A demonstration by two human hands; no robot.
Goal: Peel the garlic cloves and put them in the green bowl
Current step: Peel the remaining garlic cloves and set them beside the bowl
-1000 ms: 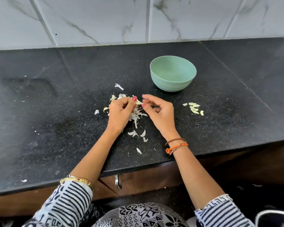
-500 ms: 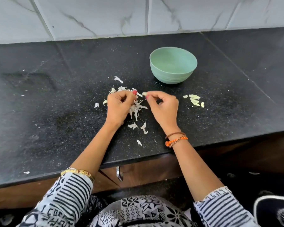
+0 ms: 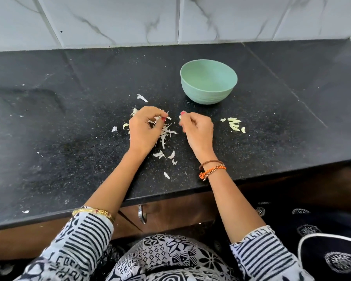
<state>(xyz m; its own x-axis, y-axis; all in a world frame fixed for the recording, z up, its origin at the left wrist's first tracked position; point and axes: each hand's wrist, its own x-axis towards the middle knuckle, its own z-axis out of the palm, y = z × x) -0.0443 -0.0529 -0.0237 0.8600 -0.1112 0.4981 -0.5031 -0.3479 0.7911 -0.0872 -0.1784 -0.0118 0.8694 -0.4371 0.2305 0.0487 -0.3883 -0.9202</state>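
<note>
The green bowl (image 3: 208, 81) stands on the black counter, beyond my hands and a little to the right; I see nothing inside it. My right hand (image 3: 198, 130) pinches a small pale garlic clove (image 3: 180, 117) between thumb and fingertips. My left hand (image 3: 144, 128) has its fingers closed on a strip of white garlic skin (image 3: 168, 118), above a heap of peelings (image 3: 166, 133). A gap separates the two hands. A small group of peeled cloves (image 3: 234, 125) lies on the counter to the right of my right hand. One clove (image 3: 125, 126) lies left of my left hand.
Loose skin flakes (image 3: 166, 175) are scattered toward the counter's front edge (image 3: 251, 179), and one flake (image 3: 141, 97) lies behind my left hand. A marble-tiled wall (image 3: 170, 21) runs along the back. Wooden cabinet doors with a metal handle (image 3: 142, 213) sit under the counter.
My hands, which were together over the peelings, have drawn apart: the right one now holds the clove alone, the left keeps a strip of skin. The camera view shifted slightly.
</note>
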